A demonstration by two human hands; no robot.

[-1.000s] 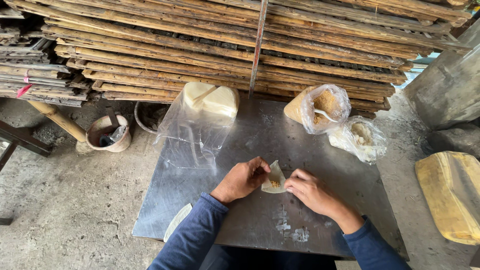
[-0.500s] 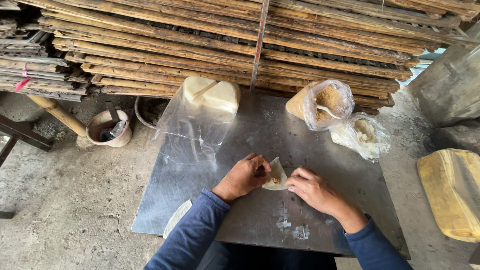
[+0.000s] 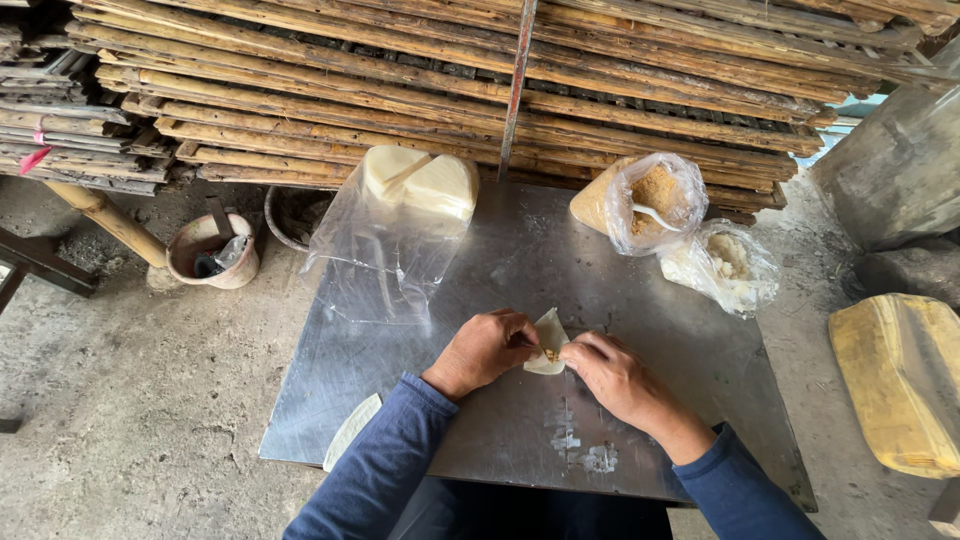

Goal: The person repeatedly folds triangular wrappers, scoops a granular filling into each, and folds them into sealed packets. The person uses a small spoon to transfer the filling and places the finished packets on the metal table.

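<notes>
Your left hand (image 3: pixel 484 350) and right hand (image 3: pixel 612 376) meet near the middle of the grey sheet-metal tabletop (image 3: pixel 660 330), both pinched shut on a small pale folded wrapper of thin dough (image 3: pixel 549 342) that has a dab of brown filling showing at its near edge. The wrapper rests on the metal between your fingertips.

Watch that opening: the filling sits right at the fold, so a hard squeeze would likely push it out or split the thin skin. The metal looks smeared with whitish residue just near you, and the wrapper could stick and tear if you drag it across.

At the far left of the table a clear plastic bag holding pale wedge-shaped blocks (image 3: pixel 418 185) sprawls towards your left hand; its loose film could catch your knuckles. At the far right stand an open clear bag of brown crumbly powder with a spoon (image 3: pixel 655 200) and a clear bag of whitish lumps (image 3: pixel 728 266); a careless reach could tip either.
</notes>
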